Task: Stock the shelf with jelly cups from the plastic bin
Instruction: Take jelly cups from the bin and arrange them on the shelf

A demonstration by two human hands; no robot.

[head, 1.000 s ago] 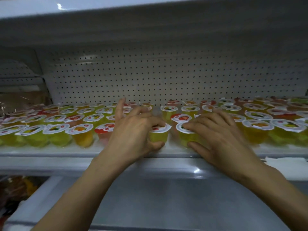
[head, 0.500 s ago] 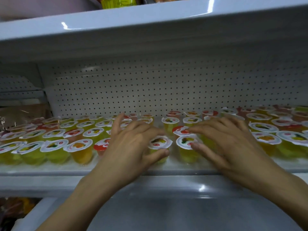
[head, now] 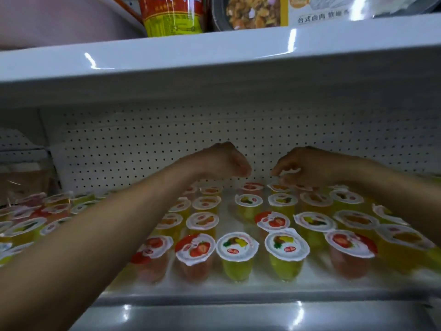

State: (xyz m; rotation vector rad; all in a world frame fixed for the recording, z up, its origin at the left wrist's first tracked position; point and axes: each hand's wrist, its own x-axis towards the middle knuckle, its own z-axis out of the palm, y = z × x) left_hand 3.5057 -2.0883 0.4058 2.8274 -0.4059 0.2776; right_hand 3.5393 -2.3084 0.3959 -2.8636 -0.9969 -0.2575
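Left hand: the left hand [head: 224,161] is deep in the bay, fingers curled down into a loose fist with nothing visible in it. It hangs above the back row at 12 o'clock from the shelf's middle.
Right hand: the right hand [head: 310,166] is just beside it at 3 o'clock, fingers bent down over an orange-lidded cup [head: 279,187]. I cannot tell whether they touch or pinch it.
Below the left fingertips: a strawberry-lidded cup [head: 251,187] stands upright, apart from the hand.
Task's thing: the jelly cups [head: 237,247] stand in rows across the shelf [head: 214,289], from its front lip at 6 o'clock back to the pegboard panel [head: 143,139]. A bare lane runs between two columns near the centre.
Plastic bin: not in view.
Handling, as judged: the cups look small, light and thin-walled, with foil-type peel lids wider than the tapered body. The walls probably flex under a squeeze and the lid is the weak part.
Where to hold: pinch the body just under the lid rim with thumb and two fingers, coming from above. Avoid pressing on the lid.
Risk: the cups are closely packed and narrow-footed, so a knock from a wrist or forearm could tip neighbours.
Surroundings: an upper shelf [head: 214,58] at 12 o'clock carries a red-and-yellow tub [head: 171,15] and a printed food box [head: 253,10]. Bagged goods [head: 23,180] sit at 9 o'clock.
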